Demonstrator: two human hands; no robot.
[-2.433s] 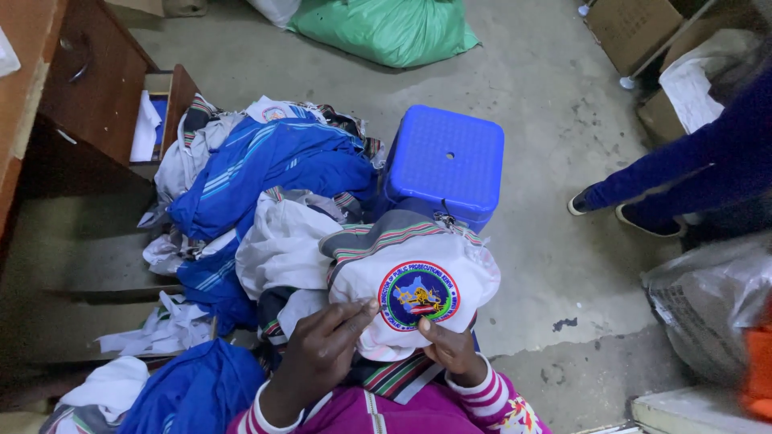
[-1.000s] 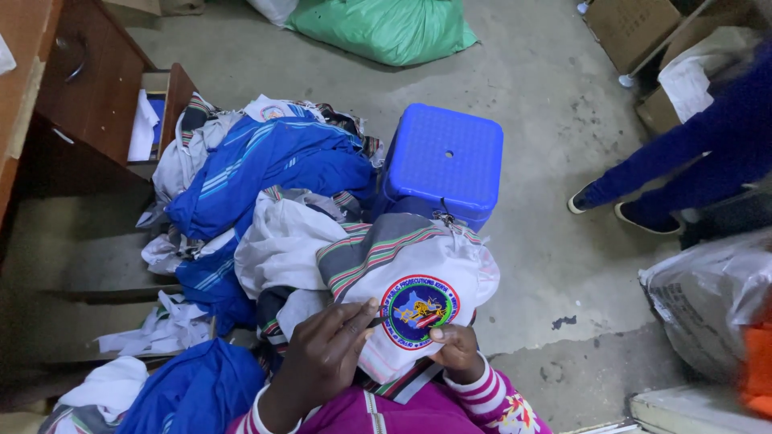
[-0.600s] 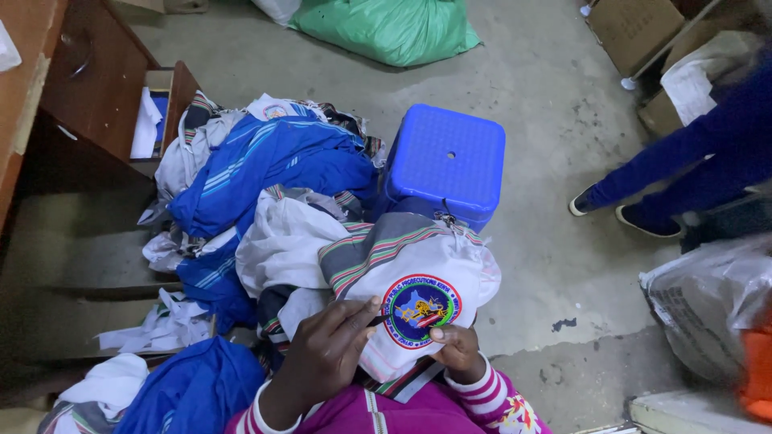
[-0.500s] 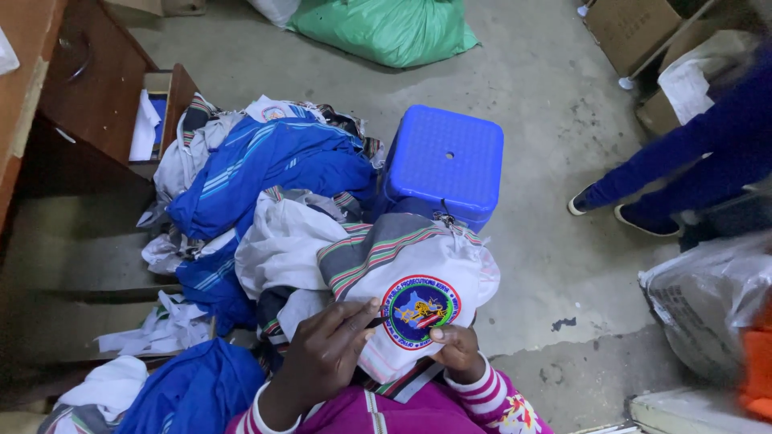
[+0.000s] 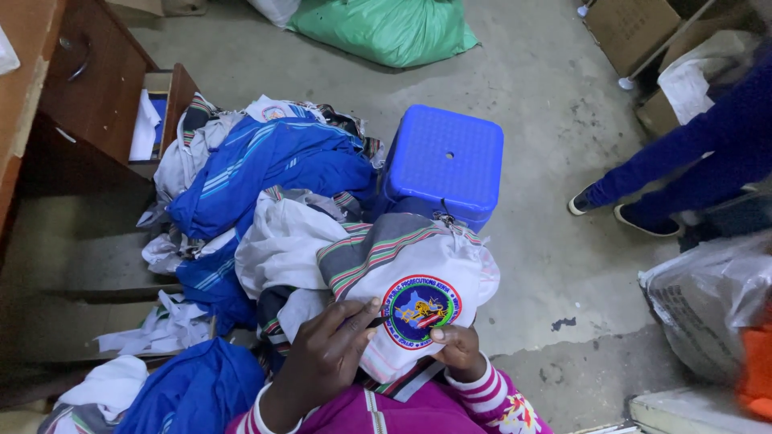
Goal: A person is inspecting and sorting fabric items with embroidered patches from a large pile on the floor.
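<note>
**Both hands on the badged white garment**

The left hand point(image 5: 326, 362) lies spread, fingers flat against the white garment point(image 5: 418, 273) just beside its round embroidered badge point(image 5: 420, 310). The right hand point(image 5: 454, 347) is curled, fingertips pinching the cloth at the badge's lower edge. The garment sits in the lap, just before the blue plastic stool point(image 5: 445, 165), beside a heap of clothes point(image 5: 257, 185).
</note>
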